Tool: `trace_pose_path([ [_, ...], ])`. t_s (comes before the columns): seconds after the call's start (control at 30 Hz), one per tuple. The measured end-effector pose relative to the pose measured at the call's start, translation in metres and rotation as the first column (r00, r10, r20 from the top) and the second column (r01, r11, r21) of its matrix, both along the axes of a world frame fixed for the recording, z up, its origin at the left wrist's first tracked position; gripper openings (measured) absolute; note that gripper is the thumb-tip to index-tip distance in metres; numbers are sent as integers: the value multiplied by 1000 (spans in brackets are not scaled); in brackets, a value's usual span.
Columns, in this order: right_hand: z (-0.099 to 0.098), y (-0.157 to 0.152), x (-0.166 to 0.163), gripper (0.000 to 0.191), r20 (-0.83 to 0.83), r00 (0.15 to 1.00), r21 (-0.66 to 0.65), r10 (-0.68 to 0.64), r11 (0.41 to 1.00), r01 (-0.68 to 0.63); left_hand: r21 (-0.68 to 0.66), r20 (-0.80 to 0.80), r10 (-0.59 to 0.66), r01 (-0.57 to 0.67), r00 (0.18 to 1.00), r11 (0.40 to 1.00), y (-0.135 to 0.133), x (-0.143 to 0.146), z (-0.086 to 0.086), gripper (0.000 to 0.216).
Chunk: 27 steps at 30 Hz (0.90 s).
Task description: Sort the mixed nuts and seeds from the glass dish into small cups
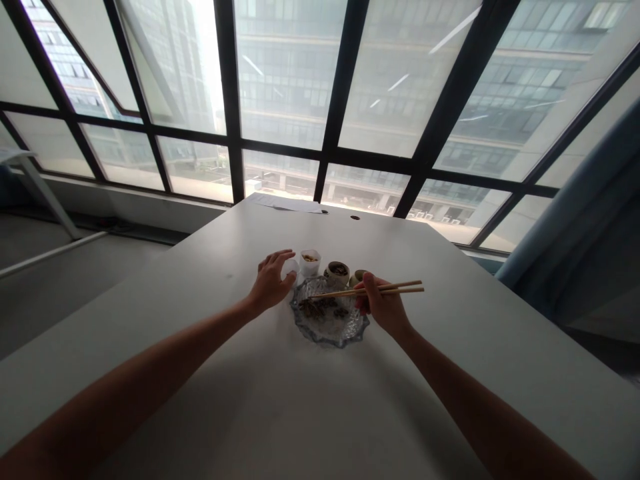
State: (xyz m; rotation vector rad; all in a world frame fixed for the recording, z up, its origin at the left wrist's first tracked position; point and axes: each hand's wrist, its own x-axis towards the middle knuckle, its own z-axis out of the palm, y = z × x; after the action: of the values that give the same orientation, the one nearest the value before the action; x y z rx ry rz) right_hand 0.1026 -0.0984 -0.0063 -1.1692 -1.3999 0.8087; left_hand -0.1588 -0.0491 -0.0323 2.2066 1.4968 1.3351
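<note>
My right hand (383, 303) grips a pair of wooden chopsticks (403, 288). Their tips reach down to small dark pieces (313, 308) in a scalloped clear glass dish (330, 339). Just left of the dish, my left hand (271, 279) curls its thumb and fingers around a small translucent white cup (291, 268). Behind the dish stands another white cup (310, 265) with yellowish-brown bits inside. Beside it is a small beige pot (337, 272) holding dark pieces. A second beige pot (357, 277) is partly covered by my right hand; its contents are hidden.
All of this rests on a white table (320, 413). Sheets of paper (285, 203) lie at its far edge, near two dark round holes. Large black-framed windows (333, 107) rise beyond. A blue curtain (580, 220) hangs at the right, and a white table leg (50, 197) stands at the left.
</note>
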Motion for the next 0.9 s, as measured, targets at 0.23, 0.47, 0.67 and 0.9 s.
trace_pose_path([
  [0.23,6,-8,-14,55,225,965,96,132,983,-157,-153,-207,-138,107,969,982,26,48,32,46],
  [0.47,2,-9,-3,57,55,998,86,11,996,-16,-233,-413,-238,151,879,961,56,94,37,72],
  [0.67,1,2,36,57,-300,932,-57,-205,979,197,-316,-409,-262,133,874,939,73,104,29,84],
  [0.9,5,26,57,52,-573,739,-126,-356,928,349,-342,-324,-327,213,888,915,81,102,22,83],
])
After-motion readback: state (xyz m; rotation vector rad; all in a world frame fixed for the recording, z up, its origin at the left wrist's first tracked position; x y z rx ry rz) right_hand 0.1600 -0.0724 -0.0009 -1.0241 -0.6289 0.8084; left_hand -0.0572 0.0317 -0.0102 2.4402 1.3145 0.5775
